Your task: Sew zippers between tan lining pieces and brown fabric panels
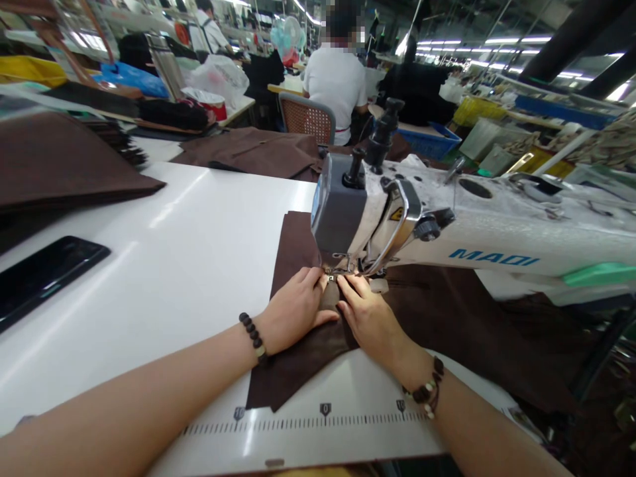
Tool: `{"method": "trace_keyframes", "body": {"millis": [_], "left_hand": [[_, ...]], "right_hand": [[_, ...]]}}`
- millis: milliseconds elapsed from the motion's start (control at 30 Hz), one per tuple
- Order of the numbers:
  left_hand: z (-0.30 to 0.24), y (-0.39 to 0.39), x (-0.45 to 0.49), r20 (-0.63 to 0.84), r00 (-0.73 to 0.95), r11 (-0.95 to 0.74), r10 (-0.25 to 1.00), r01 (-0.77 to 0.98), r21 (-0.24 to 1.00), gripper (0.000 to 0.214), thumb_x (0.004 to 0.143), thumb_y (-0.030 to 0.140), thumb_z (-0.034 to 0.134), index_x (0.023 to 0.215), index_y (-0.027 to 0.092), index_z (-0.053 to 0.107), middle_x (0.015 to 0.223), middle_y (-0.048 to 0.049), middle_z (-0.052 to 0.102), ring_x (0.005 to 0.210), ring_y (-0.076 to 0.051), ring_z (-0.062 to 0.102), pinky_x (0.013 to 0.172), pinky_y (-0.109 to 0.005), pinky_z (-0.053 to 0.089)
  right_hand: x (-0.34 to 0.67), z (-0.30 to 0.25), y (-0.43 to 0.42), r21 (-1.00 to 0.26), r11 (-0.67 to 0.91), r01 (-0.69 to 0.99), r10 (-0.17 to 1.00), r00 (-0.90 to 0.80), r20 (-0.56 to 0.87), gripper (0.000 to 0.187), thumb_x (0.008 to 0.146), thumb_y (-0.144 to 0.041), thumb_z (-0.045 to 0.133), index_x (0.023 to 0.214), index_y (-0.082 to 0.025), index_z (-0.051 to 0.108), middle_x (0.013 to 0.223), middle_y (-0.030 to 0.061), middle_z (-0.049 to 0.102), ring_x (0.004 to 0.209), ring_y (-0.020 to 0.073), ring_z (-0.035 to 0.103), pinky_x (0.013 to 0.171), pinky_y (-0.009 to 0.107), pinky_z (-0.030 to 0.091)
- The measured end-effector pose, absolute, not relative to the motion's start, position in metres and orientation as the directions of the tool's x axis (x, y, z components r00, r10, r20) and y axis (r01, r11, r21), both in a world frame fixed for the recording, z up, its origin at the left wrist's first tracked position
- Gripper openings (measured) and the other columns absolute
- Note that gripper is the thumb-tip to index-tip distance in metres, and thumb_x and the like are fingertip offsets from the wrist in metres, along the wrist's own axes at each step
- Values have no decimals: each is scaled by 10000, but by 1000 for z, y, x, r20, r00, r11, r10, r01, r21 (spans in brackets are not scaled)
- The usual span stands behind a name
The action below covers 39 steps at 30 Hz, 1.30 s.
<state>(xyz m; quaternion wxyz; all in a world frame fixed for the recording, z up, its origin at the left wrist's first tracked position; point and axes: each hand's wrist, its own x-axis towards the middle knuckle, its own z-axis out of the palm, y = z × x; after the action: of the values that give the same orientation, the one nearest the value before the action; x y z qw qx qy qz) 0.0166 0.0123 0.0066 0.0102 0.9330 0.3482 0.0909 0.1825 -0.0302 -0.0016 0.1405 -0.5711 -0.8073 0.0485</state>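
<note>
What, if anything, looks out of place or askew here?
Nothing stands out. The left hand and right hand lie flat on the brown fabric at the needle of the sewing machine. A dark phone lies flat on the white table, apart from the work.

Bright overhead strip lights (477,45); glare streaks on the white table (189,265); edges bowed; background slightly soft.

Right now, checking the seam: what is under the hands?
Dark brown fabric piece on the white tabletop. The left hand and right hand hide the patch beneath them.
</note>
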Motion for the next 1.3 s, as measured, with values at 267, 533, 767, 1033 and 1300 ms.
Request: {"method": "trace_keyframes", "body": {"millis": [267,533,767,1033,1300], "left_hand": [[8,15,18,165,753,-768,637,637,60,543,797,509,547,1021,15,578,1006,-155,528,975,-283,460,889,-383,414],[6,17,17,190,747,-769,637,634,85,532,794,508,554,1005,21,582,1022,-164,535,1008,-285,456,903,-388,407],[5,19,17,229,745,-778,626,618,117,496,807,505,539,999,49,579,1039,-166,544,1016,-284,466,881,-406,415],[5,26,9,194,781,-804,594,583,115,550,805,482,555,1069,-1,563,1102,-184,525,1058,-280,470,934,-374,406],[18,39,-9,116,855,-863,505,495,107,359,881,322,510,1136,71,548,1209,-131,534,1126,-242,487,998,-397,364]], "right_hand": [[183,-2,-28,-253,351,901,932,-311,186,392,896,-164,404,1275,-70,446,1218,147,504,1125,259,449,1016,476,338],[185,-5,-26,-253,325,911,943,-291,163,391,905,-191,405,1282,-93,445,1217,169,493,1112,253,467,978,475,378],[183,-4,-26,-232,316,920,946,-288,148,367,911,-194,393,1256,-97,470,1166,147,529,1047,251,505,943,447,402],[194,13,-27,-44,305,951,944,-296,148,373,882,-302,506,1191,-94,524,1150,144,548,1066,275,485,974,450,345],[221,78,-31,-246,346,905,828,-418,-374,282,905,-258,449,1127,-154,589,887,79,654,795,206,621,723,297,472]]}}
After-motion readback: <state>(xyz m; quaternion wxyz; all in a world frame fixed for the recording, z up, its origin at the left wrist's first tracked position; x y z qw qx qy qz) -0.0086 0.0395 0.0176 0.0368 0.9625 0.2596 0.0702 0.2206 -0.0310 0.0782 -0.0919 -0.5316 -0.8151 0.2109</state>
